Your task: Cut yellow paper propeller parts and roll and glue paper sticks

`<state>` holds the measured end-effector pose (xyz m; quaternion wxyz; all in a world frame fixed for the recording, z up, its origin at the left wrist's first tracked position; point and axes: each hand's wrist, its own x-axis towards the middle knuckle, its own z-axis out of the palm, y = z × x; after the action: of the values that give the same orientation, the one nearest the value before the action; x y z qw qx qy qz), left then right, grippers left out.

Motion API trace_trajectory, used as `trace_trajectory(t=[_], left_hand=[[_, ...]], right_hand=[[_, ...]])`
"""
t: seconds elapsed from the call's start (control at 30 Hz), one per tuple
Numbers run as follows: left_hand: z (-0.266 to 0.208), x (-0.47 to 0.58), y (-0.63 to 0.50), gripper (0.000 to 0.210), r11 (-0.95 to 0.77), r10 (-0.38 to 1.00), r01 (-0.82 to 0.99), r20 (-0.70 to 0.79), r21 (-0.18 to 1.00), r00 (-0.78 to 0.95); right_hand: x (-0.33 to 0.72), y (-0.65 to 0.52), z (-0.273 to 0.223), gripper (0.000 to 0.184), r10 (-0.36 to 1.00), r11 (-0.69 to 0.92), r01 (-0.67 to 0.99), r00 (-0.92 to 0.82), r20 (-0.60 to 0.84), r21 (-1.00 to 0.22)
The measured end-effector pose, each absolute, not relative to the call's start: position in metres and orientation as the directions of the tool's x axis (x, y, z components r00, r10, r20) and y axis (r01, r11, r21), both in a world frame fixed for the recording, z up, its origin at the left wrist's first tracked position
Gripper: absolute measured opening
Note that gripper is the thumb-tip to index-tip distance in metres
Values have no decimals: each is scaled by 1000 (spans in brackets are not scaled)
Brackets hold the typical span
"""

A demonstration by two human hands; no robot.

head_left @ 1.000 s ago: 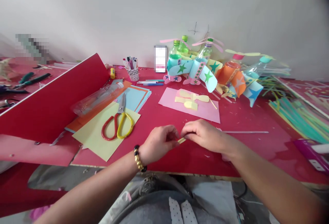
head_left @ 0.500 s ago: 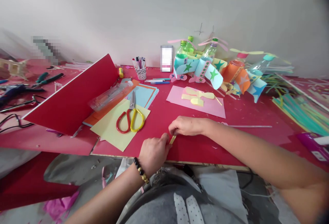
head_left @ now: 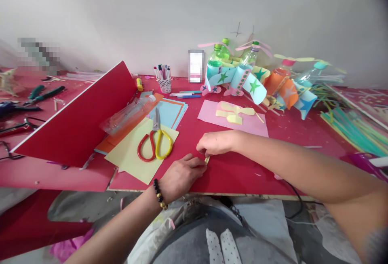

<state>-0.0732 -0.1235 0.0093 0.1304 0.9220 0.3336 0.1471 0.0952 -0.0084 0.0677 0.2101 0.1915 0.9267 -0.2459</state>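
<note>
My left hand [head_left: 184,175], with a beaded bracelet at the wrist, rests low over the red table, its fingers closed on a small pale yellow strip [head_left: 207,160]. At the strip's upper end, my right hand [head_left: 217,142] has its fingers curled down and pinched; its fingertips are partly hidden. Left of my hands, scissors [head_left: 155,123] with one red and one yellow handle lie on a pale yellow paper sheet [head_left: 130,151]. Beyond my right hand, pale yellow cut-outs [head_left: 235,112], one propeller-shaped, lie on a pink sheet [head_left: 206,112].
A red board [head_left: 87,114] leans up at the left beside a clear plastic bottle [head_left: 129,114]. At the back stand a pen cup [head_left: 164,84], a phone [head_left: 196,66] and several bottle airplanes [head_left: 251,78]. Coloured strips [head_left: 357,130] and a purple object [head_left: 368,167] lie at right.
My left fingers have slid up and right, covering more of the yellow strip. My right hand stays close at its far end, its forearm swung slightly. The camera view has shifted a little.
</note>
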Motion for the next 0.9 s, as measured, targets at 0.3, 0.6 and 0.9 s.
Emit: trace_trajectory(t=[0.3,0.6,0.9], left_hand=[[7,-75,-119,31,-747,647,571,177,340,741],[11,-54,-118,26,-672,721,607,191,425,666],[7,-52,-114,29,-738,663,566,238,367,710]], right_hand=[[105,-21,64,16,355,860,454,-859,-369,-230],[114,-18,58,21,297,900,367,-912,-283,-237],[122,-15,65,20,352,890,391,-916,-193,-233]])
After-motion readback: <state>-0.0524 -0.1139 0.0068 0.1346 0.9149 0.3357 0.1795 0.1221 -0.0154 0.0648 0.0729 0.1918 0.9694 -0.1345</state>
